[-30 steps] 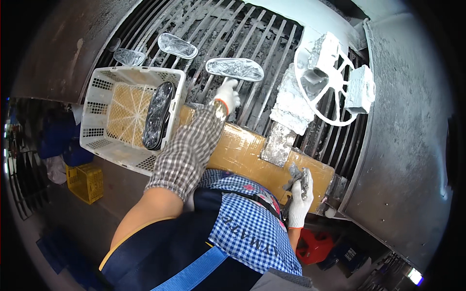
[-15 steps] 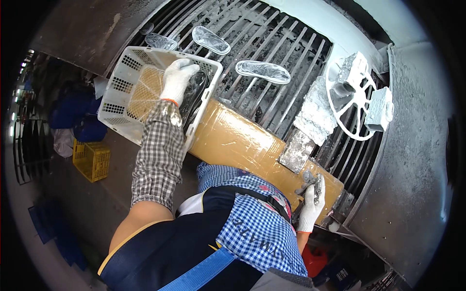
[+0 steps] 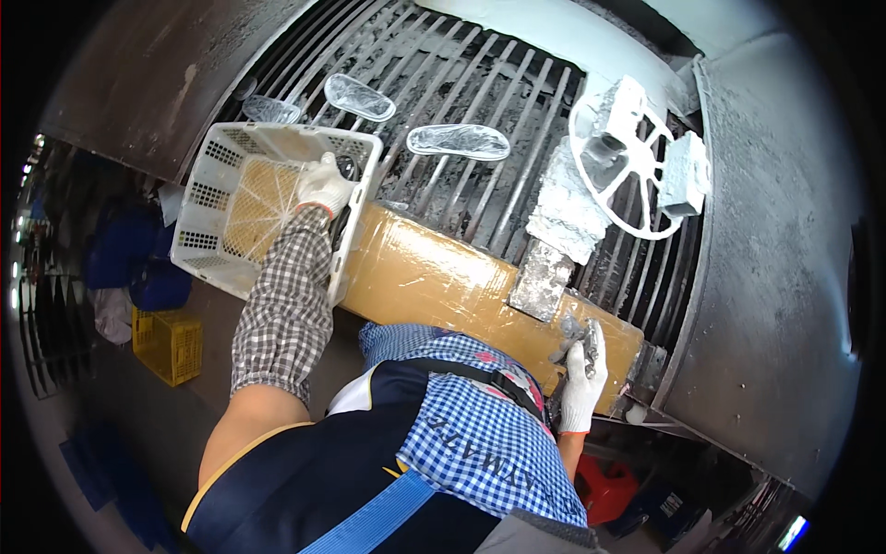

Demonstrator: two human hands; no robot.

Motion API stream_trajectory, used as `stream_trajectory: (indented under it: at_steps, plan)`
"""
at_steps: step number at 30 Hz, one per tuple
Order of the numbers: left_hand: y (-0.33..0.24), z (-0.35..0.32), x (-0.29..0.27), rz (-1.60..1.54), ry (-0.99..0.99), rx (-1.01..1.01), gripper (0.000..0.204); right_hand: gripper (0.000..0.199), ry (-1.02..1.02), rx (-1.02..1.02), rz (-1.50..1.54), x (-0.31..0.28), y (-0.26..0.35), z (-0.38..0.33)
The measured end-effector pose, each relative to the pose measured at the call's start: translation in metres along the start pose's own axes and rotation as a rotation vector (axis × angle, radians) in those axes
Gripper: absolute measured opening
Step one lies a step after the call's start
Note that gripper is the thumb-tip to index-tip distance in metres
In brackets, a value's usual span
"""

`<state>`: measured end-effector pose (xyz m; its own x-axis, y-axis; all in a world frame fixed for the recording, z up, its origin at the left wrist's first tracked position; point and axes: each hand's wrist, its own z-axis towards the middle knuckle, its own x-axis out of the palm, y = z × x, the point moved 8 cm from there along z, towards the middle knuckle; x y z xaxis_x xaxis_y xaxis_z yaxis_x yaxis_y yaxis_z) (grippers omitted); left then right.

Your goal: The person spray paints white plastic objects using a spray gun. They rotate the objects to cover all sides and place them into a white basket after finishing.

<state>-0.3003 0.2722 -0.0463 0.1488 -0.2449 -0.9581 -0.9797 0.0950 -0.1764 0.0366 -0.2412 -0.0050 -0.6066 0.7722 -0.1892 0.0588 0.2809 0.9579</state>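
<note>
My left hand (image 3: 325, 184), in a white glove, reaches into a white plastic crate (image 3: 205, 198) at the left. Its fingers are bent and closed at a dark glossy piece (image 3: 347, 167) by the crate's right wall; the fingertips are partly hidden. My right hand (image 3: 581, 395), gloved too, is low on the right, wrapped round a grey, paint-crusted spray gun (image 3: 591, 343). On the metal grate (image 3: 480, 69) ahead lie three silvery oval pieces, one in the middle (image 3: 459, 141), one left of it (image 3: 360, 97) and one behind the crate (image 3: 270, 110).
A tape-covered brown box (image 3: 425, 263) runs along the grate's near edge. A silver-coated spoked wheel (image 3: 600, 189) with blocks on it stands on the right. Metal walls (image 3: 766, 277) flank the grate. A yellow crate (image 3: 167, 346) sits on the floor at the left.
My view has shifted, so the grate and wheel sit farther left. My left hand has gone deeper into the crate, and less of the dark glossy pieces shows. My right hand still holds the spray gun.
</note>
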Motion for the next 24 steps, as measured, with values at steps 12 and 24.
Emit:
stream_trajectory:
  at_steps: [12,24]
  plan:
    - [-0.009,-0.058,-0.177,-0.212,-0.524,0.080,0.101,0.059,0.001,-0.036,0.024,-0.005,0.016,0.003]
    - [-0.155,-0.097,-0.080,-1.717,0.284,0.114,0.057,0.056,-0.077,-0.042,0.046,-0.016,0.006,0.007]
